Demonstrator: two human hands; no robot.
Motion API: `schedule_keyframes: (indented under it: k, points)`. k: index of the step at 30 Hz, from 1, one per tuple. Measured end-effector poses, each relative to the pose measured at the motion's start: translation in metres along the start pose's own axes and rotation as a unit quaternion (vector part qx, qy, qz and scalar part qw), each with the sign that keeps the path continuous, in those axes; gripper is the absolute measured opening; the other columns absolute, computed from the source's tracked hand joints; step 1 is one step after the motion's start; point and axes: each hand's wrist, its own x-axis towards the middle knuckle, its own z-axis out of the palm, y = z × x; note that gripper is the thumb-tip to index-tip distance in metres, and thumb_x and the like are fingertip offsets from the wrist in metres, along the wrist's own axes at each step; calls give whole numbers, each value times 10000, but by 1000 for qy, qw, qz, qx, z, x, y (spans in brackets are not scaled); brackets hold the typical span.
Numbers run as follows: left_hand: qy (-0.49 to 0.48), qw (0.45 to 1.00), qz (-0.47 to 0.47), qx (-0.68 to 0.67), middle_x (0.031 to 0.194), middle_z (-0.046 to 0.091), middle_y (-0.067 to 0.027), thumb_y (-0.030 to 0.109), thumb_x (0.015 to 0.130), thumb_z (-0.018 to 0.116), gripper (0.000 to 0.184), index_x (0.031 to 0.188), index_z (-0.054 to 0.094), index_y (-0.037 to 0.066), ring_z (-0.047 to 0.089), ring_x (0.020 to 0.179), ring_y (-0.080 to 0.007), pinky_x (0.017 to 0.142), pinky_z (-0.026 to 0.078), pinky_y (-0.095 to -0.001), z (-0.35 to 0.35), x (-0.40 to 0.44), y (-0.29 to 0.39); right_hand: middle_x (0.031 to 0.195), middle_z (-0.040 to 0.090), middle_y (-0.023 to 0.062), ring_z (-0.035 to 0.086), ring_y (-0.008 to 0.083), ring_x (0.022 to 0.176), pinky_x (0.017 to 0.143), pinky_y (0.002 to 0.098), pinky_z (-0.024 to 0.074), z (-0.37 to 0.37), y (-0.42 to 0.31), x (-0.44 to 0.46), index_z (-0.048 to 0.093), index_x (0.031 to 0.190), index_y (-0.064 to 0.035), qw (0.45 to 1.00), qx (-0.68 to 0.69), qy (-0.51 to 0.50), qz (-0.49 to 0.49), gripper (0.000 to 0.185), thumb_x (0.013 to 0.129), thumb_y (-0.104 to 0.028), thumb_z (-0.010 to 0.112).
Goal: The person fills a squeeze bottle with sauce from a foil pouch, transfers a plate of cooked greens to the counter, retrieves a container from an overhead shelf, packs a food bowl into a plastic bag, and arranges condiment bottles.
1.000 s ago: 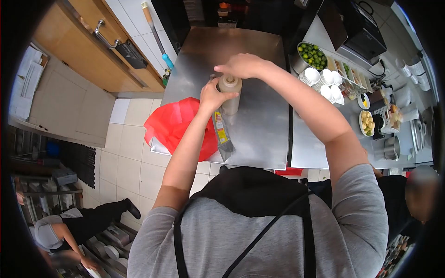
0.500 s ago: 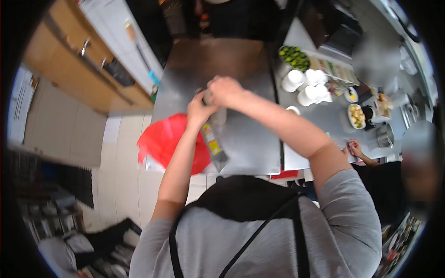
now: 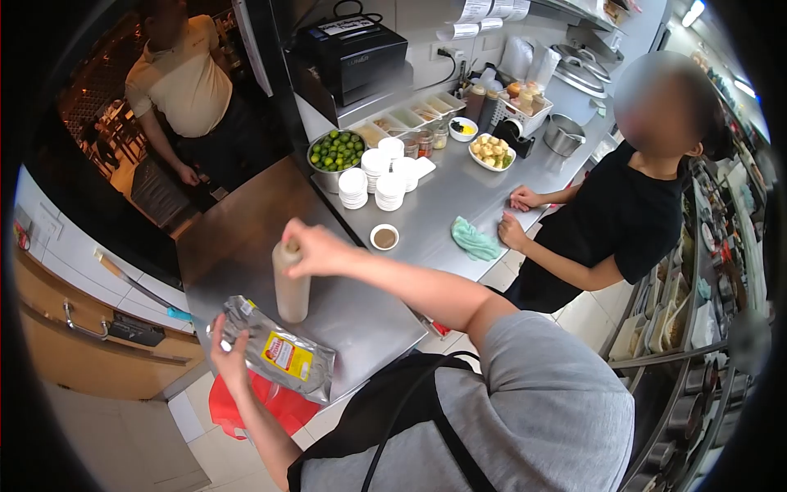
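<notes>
My right hand (image 3: 311, 248) is closed on the top of a tall, cloudy, pale bottle (image 3: 292, 291), which stands upright on the steel table. The fingers cover the bottle's mouth, so I cannot see whether it has a cap. My left hand (image 3: 229, 351) grips the left end of a silver pouch (image 3: 316, 379) with a yellow and red label. The pouch lies in front of the bottle, near the table's edge. Below it, a red plastic bag (image 3: 275, 404) hangs beside my left forearm.
On the counter are a bowl of green limes (image 3: 336, 151), stacked white cups (image 3: 353, 187), a small dish of brown powder (image 3: 384, 238) and a green cloth (image 3: 475, 238). A co-worker in black (image 3: 648, 205) stands at the right. Another person (image 3: 184, 78) stands beyond the table.
My view has swung to the right. My hands, together before, are now apart: the left has moved to the silver pouch, while the right holds the bottle's top.
</notes>
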Motion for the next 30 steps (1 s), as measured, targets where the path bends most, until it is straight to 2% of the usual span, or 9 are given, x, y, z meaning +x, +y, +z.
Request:
schedule_keyframes:
  k: [4,8,12,18,23,24,25,28,30]
  points:
    - [40,999,26,-17,1233,448,-126,-40,674,608,481,1142,516,20,364,1183,-214,1010,199,-325,-3,-10,42,893,573,133,578,238,766,680,318,462,-117,2,-40,448,985,-55,991,-42,126,32,559,560,-291,724]
    - [55,993,39,-92,1221,454,-115,-42,700,588,461,1149,515,30,394,1149,-201,987,251,-315,4,-14,60,868,593,174,593,294,801,692,338,467,-217,16,-83,451,988,-42,932,-230,266,87,571,561,-314,717]
    - [69,985,13,-155,1194,467,-107,-46,715,572,442,1147,516,32,420,1118,-190,949,312,-301,16,-22,75,830,603,192,587,338,807,694,386,462,-277,106,-100,444,957,-41,872,-345,334,97,535,564,-302,695]
    - [121,985,11,-125,1220,453,-113,-35,739,542,420,1155,503,10,414,1128,-198,969,287,-317,23,-37,85,839,607,178,592,331,803,704,407,463,-315,208,-120,425,994,-17,839,-359,337,229,579,545,-269,689]
    - [182,970,15,-161,1243,430,-133,-11,771,533,410,1177,474,-14,388,1161,-198,977,284,-315,18,-56,97,923,583,198,582,338,861,725,397,467,-339,250,-125,416,1029,-53,829,-358,329,276,626,562,-366,692]
    - [205,967,17,-147,1249,423,-135,-7,775,532,418,1187,462,-19,376,1173,-199,975,290,-312,16,-60,98,882,601,191,600,321,797,700,388,472,-347,276,-127,486,1053,-35,835,-349,311,289,596,579,-339,682]
    - [237,963,20,-127,1247,427,-129,-1,778,532,414,1185,462,-22,363,1183,-195,982,275,-310,16,-66,103,998,568,200,563,296,915,780,363,442,-348,265,-127,506,1098,-35,848,-325,304,286,631,588,-357,692]
    - [346,935,53,-64,1223,459,-121,9,762,567,399,1153,495,-27,355,1189,-183,1002,213,-301,23,-84,118,1247,355,144,383,309,1114,933,366,324,-382,320,-141,528,1144,-153,827,-557,50,68,689,524,-371,733]
    - [396,912,88,-61,1208,474,-103,12,765,565,379,1139,509,-26,352,1184,-161,993,204,-275,21,-97,117,1159,423,151,428,292,1022,866,366,371,-402,375,-131,464,1142,-71,895,-393,164,135,663,593,-334,727]
